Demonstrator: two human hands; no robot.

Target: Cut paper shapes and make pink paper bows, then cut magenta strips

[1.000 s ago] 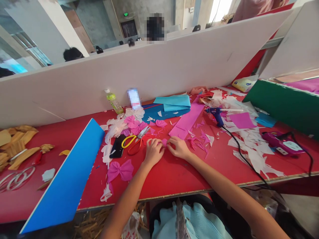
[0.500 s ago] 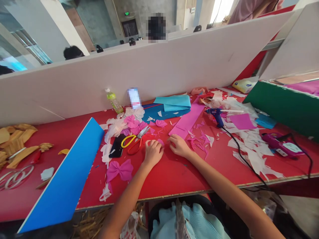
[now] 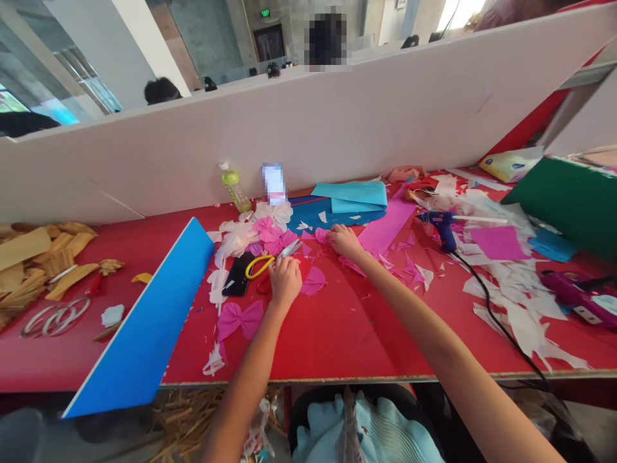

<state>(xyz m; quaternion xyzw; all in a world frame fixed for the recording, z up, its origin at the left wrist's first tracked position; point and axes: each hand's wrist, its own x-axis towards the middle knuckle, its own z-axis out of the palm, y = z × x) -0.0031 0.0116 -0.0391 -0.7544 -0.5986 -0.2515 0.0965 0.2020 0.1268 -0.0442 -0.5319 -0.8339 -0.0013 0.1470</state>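
My left hand rests on the table with its fingers curled, beside the red-and-yellow-handled scissors and partly covering them. What its fingers hold, if anything, is hidden. A round pink paper petal lies just right of that hand. Farther forward, my right hand has its bent fingertips at a small gathered pink paper piece, pinching its edge. A pink paper bow shape lies left of my left forearm, below a black phone.
White and pink paper flowers, a drink bottle and an upright phone stand at the back. A blue board is left. Right are a corded glue gun, paper scraps and a green board.
My right hand has reached forward to the small pink piece. My left hand has moved left toward the scissors, uncovering the round pink petal. The view has shifted slightly.
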